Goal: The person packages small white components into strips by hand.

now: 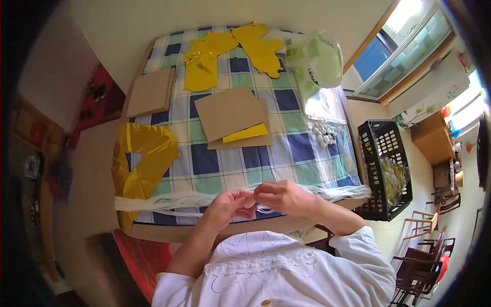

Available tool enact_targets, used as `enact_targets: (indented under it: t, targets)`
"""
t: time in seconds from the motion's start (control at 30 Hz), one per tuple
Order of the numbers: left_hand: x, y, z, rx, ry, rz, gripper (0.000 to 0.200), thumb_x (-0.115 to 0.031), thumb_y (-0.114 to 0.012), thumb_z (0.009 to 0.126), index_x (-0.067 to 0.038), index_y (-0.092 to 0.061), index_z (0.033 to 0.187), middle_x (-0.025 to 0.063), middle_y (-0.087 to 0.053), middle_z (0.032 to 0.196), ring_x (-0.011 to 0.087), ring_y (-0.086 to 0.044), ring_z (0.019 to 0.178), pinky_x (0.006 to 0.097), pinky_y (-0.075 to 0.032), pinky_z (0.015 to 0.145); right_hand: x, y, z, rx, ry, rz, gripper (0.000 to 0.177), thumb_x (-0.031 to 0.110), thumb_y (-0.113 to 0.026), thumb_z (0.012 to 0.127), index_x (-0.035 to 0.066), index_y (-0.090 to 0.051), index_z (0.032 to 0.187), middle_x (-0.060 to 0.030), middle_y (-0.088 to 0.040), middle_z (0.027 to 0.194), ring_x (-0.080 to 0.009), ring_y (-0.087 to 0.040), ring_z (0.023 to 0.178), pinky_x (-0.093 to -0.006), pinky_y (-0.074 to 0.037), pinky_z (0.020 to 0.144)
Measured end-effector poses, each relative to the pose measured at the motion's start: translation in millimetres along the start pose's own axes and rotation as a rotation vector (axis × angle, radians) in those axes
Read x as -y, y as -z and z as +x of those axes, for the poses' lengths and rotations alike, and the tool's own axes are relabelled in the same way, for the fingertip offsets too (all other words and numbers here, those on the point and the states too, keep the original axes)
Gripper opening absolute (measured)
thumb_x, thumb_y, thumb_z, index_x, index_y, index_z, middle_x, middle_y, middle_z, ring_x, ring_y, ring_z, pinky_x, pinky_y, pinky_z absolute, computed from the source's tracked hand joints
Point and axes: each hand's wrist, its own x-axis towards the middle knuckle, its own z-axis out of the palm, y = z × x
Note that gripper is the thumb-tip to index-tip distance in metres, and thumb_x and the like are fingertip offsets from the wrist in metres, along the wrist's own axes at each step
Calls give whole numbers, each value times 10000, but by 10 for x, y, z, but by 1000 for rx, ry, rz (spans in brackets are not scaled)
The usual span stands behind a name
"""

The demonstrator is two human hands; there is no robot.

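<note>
A long bundle of thin white strings (340, 193) lies across the near edge of the cloth-covered table. Over the middle of this bundle, my left hand (230, 209) and my right hand (283, 197) are close together, fingertips almost meeting. Both have their fingers pinched. Whatever is between the fingertips is too small to make out; it may be a strand of the white string. A shiny yellow foil piece (148, 153) lies left of my hands, its lower end under the bundle.
Cardboard sheets (225, 112) with a yellow strip (245, 133) lie mid-table; more cardboard (151, 93) sits left. Yellow foil shapes (258, 48) and a plastic bag (319, 59) lie at the back. White bundled cords (323, 133) rest right. A black crate (383, 169) stands beside the table.
</note>
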Motion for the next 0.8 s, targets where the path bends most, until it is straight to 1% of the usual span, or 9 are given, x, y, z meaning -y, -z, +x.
enact_targets:
  t: [0.07,0.13,0.17,0.27,0.37,0.5,0.6,0.7,0.8]
  targets:
    - [47,-89,-29,-196,-195,360,189,-130,-665,859,0,-628,991,73,-654,848,151,-635,712,283,-535,642,-69,-42,-34,-35,-222,206,165,43,-628,823,23,-554,969,-90,-605,819,-259,-620,721,-329,-527,641]
    - [62,-237,-70,-364,-451,684,164,-83,-692,827,7,-639,954,78,-652,816,159,-627,675,279,-518,590,-205,-83,-48,-54,-515,814,188,22,-636,811,28,-556,981,-89,-622,794,-262,-625,701,-316,-529,653]
    - [79,-237,-73,-363,-441,653,148,-83,-681,836,8,-642,946,74,-652,808,151,-622,663,273,-514,583,-236,-104,-67,-63,-660,1123,200,12,-640,805,30,-557,986,-89,-630,781,-263,-628,691,-309,-530,658]
    - [96,-205,-35,-375,-437,557,114,-86,-647,864,12,-652,921,61,-652,787,129,-607,628,255,-504,564,-246,-128,-90,-81,-712,1181,224,56,-640,851,25,-574,1063,-99,-628,928,-205,-629,790,-295,-517,733]
    - [78,-81,11,-355,-301,199,131,-107,-637,878,19,-657,910,67,-649,765,115,-595,611,239,-493,548,43,-97,-25,-301,-195,62,324,47,-639,817,65,-568,1132,-110,-594,1054,-272,-597,920,-332,-533,759]
    - [146,75,58,-62,-53,-130,150,-126,-651,873,16,-661,917,84,-654,778,122,-595,614,235,-492,551,71,-26,-99,-11,-16,-63,336,63,-631,807,119,-615,1137,-102,-589,1091,-274,-587,963,-371,-530,772]
    - [92,-103,19,-233,-83,145,122,-102,-650,862,1,-659,926,74,-658,790,149,-613,620,265,-504,559,-71,-98,-147,-104,-148,224,234,61,-634,811,69,-654,1044,-79,-629,942,-272,-614,849,-350,-531,731]
    - [157,-330,-4,-463,-725,1001,126,-73,-683,825,1,-655,923,84,-668,799,157,-620,606,295,-522,570,-138,-158,-153,-196,-571,637,84,41,-648,844,2,-648,919,-50,-646,791,-143,-617,691,-258,-508,617]
    - [203,-295,17,-436,-906,1498,137,-48,-692,807,2,-645,926,82,-679,825,147,-622,610,295,-515,578,-158,-134,-136,-237,-720,858,55,35,-643,858,-17,-628,868,-39,-641,788,-70,-588,665,-204,-485,582]
